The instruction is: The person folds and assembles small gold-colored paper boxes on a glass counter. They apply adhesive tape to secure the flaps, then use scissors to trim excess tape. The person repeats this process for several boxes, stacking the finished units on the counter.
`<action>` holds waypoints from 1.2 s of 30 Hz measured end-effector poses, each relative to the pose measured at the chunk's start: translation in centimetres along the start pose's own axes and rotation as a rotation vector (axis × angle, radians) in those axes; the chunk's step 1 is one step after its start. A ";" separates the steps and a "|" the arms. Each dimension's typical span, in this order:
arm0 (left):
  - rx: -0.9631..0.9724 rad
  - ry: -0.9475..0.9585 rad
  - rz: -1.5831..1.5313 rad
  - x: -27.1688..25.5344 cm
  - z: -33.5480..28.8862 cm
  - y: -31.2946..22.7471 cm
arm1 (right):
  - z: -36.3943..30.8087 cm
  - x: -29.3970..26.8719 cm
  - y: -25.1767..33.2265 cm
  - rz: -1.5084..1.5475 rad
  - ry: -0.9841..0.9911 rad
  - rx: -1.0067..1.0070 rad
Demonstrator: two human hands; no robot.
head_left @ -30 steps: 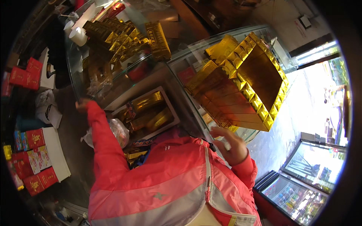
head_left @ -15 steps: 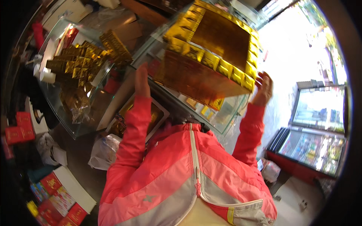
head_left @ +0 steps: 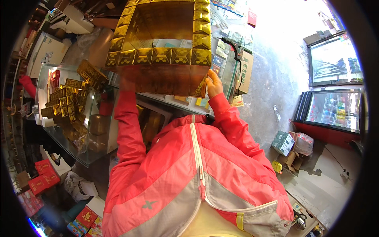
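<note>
A hollow, four-sided frame of shiny gold packs [head_left: 166, 57], with an open middle, is in front of me at the glass counter [head_left: 233, 75]. My right hand [head_left: 213, 83] grips its near right corner, fingers against the gold side. At the near left corner my left hand [head_left: 128, 82] is dim and mostly lost against the gold, so its fingers do not show. A heap of loose gold packs [head_left: 69, 100] lies to the left on another glass case [head_left: 92, 146].
Red boxes [head_left: 43, 177] are stacked at the lower left. A brown carton [head_left: 244, 73] and a black strap [head_left: 235, 49] are right of the frame. Farther right is a glass-fronted cabinet [head_left: 333, 112], with a grey-green box [head_left: 282, 143] on the floor.
My view has swung, so the gold frame sits further left and higher. My right hand, earlier apart with fingers raised, has come onto the near right corner; my left has met the left side.
</note>
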State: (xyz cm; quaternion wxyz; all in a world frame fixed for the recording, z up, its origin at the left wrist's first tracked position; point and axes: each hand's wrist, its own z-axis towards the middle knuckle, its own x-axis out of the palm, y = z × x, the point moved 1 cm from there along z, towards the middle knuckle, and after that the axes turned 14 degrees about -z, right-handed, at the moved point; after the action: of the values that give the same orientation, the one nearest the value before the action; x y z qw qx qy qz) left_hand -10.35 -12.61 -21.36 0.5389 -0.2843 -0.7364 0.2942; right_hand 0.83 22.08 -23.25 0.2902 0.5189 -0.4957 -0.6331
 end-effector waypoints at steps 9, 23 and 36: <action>0.009 -0.081 -0.019 -0.3 -1.2 -0.3 | 1.0 -2.0 3.7 -0.043 -0.032 -0.029; 0.050 -0.219 -0.137 -0.3 -5.5 0.4 | 1.0 -4.4 27.1 -0.990 0.169 -1.074; 0.427 -0.525 -0.133 -7.9 -13.3 -2.6 | 2.1 -2.8 26.2 -0.979 0.244 -1.017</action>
State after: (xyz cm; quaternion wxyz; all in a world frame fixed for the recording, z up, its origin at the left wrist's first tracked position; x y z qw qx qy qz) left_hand 4.23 -18.47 -21.18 0.3964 -0.0312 -0.7886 0.4689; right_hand -4.21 16.28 2.04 0.2321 0.5493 0.1868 -0.7807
